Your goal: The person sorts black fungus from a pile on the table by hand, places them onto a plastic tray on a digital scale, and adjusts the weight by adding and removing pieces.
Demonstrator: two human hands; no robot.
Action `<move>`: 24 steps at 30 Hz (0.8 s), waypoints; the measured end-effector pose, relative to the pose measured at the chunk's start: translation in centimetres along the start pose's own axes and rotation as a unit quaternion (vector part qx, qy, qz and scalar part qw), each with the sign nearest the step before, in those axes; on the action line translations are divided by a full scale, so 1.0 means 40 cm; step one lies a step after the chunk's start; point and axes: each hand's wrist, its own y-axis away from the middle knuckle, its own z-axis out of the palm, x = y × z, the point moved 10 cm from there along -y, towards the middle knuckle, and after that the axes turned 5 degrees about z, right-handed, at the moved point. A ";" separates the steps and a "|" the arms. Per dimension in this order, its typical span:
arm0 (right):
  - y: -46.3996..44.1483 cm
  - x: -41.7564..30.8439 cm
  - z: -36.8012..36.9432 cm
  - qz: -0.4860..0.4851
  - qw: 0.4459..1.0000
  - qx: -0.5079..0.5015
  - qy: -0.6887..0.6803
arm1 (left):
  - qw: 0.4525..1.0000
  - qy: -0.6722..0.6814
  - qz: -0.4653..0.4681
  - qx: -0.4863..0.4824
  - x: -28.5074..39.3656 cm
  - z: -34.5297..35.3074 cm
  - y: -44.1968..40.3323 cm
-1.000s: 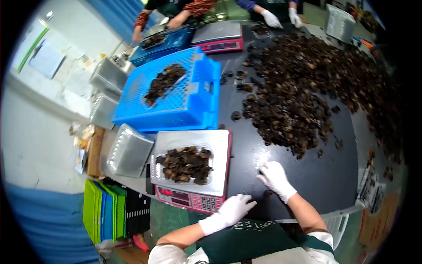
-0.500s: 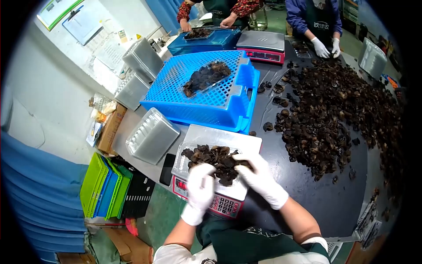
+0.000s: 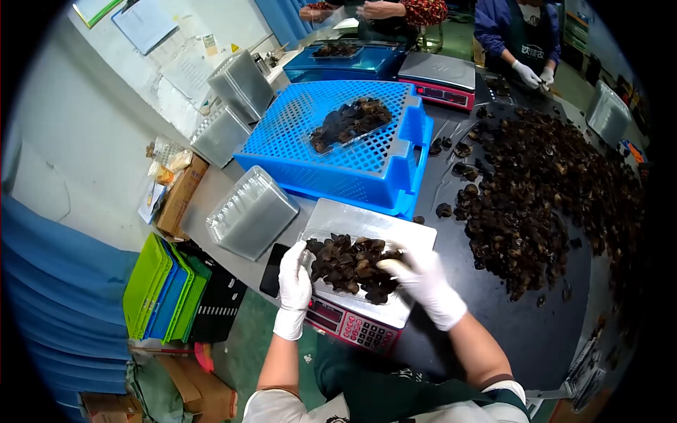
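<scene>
A clear plastic tray [image 3: 322, 285] heaped with dark, curled wood ear mushrooms [image 3: 352, 261] rests on the metal plate of a red-framed scale [image 3: 352, 326]. Both my hands wear white gloves. At the tray's left end my left hand [image 3: 293, 285] is closed on the rim, its fingers held together. Over the right end, my right hand [image 3: 425, 285] has thumb and fingers around some of the mushrooms; its fingertips are partly blurred. The scale's keypad faces me.
A blue crate [image 3: 317, 180] behind the scale carries another filled tray. Stacked clear trays [image 3: 254, 215] and a phone [image 3: 272, 269] lie left. Loose mushrooms [image 3: 529, 204] cover the table's right side. Two co-workers stand across, near a second scale [image 3: 437, 77]. Colored crates [image 3: 159, 289] stand lower left.
My left hand has moved from the tray's front to its left end. My right hand stays at the right end. Across the table, one co-worker's hands have lifted off the tray there.
</scene>
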 end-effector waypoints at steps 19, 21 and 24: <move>0.133 0.070 -0.043 -0.037 0.989 0.035 0.140 | 0.965 -0.216 -0.081 -0.122 -0.178 0.010 0.006; 0.104 0.093 -0.025 0.002 0.988 0.046 0.149 | 0.975 -0.191 -0.046 -0.105 -0.155 0.007 0.005; 0.065 0.118 0.012 -0.020 0.986 0.047 0.160 | 0.970 -0.194 -0.074 -0.125 -0.165 0.011 0.010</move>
